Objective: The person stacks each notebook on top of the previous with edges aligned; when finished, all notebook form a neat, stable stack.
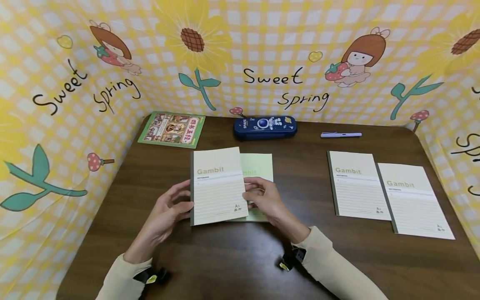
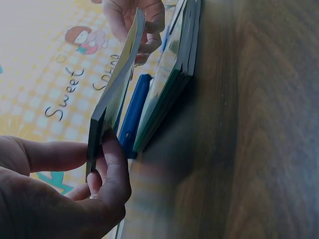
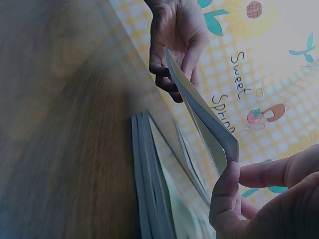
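A cream "Gambit" notebook (image 1: 217,187) with a dark spine is held in both hands. On its spine edge my left hand (image 1: 170,210) pinches it between thumb and fingers; at the opposite edge my right hand (image 1: 264,198) pinches it likewise. In the left wrist view the notebook (image 2: 112,92) is raised off the table and its pages bow slightly. Beneath and to its right lies a pale green notebook (image 1: 258,164), partly hidden. The right wrist view shows it on top of a small stack of notebooks (image 3: 147,169), below the raised notebook (image 3: 199,107).
Two more cream notebooks, the left one (image 1: 358,189) and the right one (image 1: 418,204), lie at the right, edges meeting. Along the back are a green-bordered picture book (image 1: 172,129), a blue space-themed pencil case (image 1: 265,127) and a lilac pen (image 1: 341,135). Checked cloth (image 1: 262,37) walls the table.
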`<state>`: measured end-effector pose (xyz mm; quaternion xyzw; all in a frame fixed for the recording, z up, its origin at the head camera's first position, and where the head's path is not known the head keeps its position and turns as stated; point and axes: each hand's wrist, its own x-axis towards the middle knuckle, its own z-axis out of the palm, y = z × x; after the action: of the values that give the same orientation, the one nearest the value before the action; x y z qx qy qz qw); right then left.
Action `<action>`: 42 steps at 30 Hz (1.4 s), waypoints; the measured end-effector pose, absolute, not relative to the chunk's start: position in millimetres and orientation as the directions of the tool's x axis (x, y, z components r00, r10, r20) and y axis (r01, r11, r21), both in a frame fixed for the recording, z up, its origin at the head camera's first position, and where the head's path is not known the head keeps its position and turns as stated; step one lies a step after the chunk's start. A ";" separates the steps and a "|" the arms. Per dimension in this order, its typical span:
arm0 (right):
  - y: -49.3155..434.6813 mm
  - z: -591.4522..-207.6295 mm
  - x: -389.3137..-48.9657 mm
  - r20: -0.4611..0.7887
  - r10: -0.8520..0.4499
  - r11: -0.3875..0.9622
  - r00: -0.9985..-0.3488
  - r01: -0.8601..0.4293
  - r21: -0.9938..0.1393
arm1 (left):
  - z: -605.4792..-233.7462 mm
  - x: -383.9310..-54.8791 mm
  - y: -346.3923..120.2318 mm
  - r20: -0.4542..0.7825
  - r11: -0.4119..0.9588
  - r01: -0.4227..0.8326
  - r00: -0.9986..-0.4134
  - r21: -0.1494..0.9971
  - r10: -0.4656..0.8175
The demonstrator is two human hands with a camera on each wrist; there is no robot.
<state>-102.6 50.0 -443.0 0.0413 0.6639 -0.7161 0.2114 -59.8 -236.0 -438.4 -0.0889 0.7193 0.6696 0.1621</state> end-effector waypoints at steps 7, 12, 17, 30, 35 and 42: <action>69.5 -450.9 -97.9 -0.339 -0.219 -0.016 -0.915 0.351 -0.936 | -442.5 -68.2 -219.1 -0.352 0.106 -0.341 -0.928 0.934 0.120; 83.2 -452.1 -94.7 -0.329 -0.198 0.005 -0.923 0.335 -0.942 | -446.4 -75.8 -207.0 -0.364 0.134 -0.347 -0.922 0.928 0.133; 95.7 -453.3 -93.5 -0.313 -0.160 0.036 -0.936 0.311 -0.950 | -450.8 -84.6 -194.4 -0.368 0.171 -0.343 -0.918 0.924 0.147; 115.9 -459.8 -91.6 -0.287 -0.118 0.101 -0.951 0.276 -0.956 | -452.1 -101.2 -174.4 -0.318 0.306 -0.245 -0.924 0.920 0.213; 119.0 -462.9 -91.4 -0.304 -0.113 0.123 -0.946 0.291 -0.949 | -452.7 -103.8 -171.3 -0.320 0.343 -0.236 -0.923 0.909 0.214; 119.8 -467.0 -92.7 -0.302 -0.100 0.135 -0.948 0.288 -0.948 | -455.8 -104.0 -169.8 -0.297 0.398 -0.198 -0.933 0.896 0.204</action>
<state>-92.7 119.8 -467.0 0.0634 0.7387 -0.6545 0.1483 -104.0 -169.8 -455.8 0.0018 0.8157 0.5487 0.1830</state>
